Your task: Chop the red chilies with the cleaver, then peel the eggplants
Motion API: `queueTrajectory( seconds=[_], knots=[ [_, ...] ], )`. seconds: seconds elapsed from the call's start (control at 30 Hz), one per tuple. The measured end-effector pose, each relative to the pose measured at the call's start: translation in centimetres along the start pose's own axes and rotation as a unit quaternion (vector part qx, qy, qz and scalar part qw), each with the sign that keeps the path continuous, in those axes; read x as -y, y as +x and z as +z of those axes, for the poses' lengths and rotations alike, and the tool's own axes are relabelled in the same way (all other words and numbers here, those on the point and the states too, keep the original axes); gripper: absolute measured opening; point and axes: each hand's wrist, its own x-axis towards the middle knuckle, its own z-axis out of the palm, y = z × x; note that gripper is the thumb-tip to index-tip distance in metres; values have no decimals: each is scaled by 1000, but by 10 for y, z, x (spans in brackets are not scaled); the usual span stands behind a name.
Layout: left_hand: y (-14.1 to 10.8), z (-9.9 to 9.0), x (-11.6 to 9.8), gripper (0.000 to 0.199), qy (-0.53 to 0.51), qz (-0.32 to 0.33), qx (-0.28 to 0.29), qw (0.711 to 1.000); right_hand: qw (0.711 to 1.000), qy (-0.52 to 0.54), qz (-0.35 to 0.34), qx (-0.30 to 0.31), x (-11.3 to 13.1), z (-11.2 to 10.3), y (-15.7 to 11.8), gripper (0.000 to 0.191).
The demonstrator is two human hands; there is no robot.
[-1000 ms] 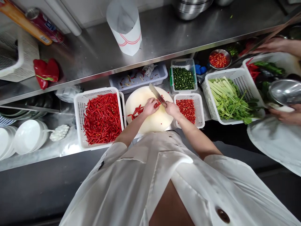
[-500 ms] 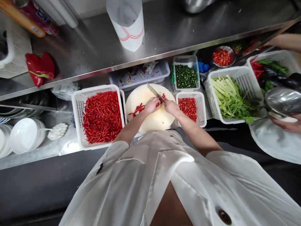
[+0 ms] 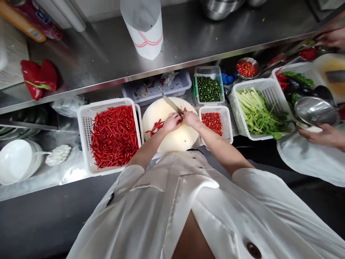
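Observation:
My right hand (image 3: pixel 191 119) grips the handle of a cleaver (image 3: pixel 171 104) whose blade angles up-left over a round white cutting board (image 3: pixel 172 138). My left hand (image 3: pixel 171 122) presses a small bunch of red chilies (image 3: pixel 155 127) onto the board, right beside the blade. A few cut red pieces lie by the blade's edge. A white basket of whole red chilies (image 3: pixel 113 135) stands left of the board. A smaller white basket of chopped red chili (image 3: pixel 214 123) stands to its right.
Behind the board are a scrap tray (image 3: pixel 156 87) and a tub of chopped green chili (image 3: pixel 208 89). A basket of green stalks (image 3: pixel 258 111) sits at right, where another person's hand (image 3: pixel 320 135) holds a steel bowl (image 3: pixel 315 110). White bowls (image 3: pixel 17 163) stack at left; red peppers (image 3: pixel 39 77) lie on the steel shelf.
The cleaver and both my hands have shifted slightly left along the chilies on the board. The other person's bowl has moved a little left and up.

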Motion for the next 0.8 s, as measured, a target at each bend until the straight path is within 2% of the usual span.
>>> queueTrajectory(
  seconds=[0.2, 0.37, 0.57, 0.8],
  knots=[
    [-4, -1, 2, 25, -9, 13, 0, 1000, 1000, 4, 30, 2, 5, 4, -3, 51],
    [-7, -2, 2, 26, -10, 15, 7, 1000, 1000, -3, 15, 12, 10, -1, -8, 54],
    [-9, -5, 2, 28, -8, 12, 12, 1000, 1000, -9, 29, 6, 17, -2, -19, 62],
    [-13, -9, 6, 25, -2, 33, 29, 999, 1000, -5, 29, 0, 21, 3, -22, 57]
  ],
)
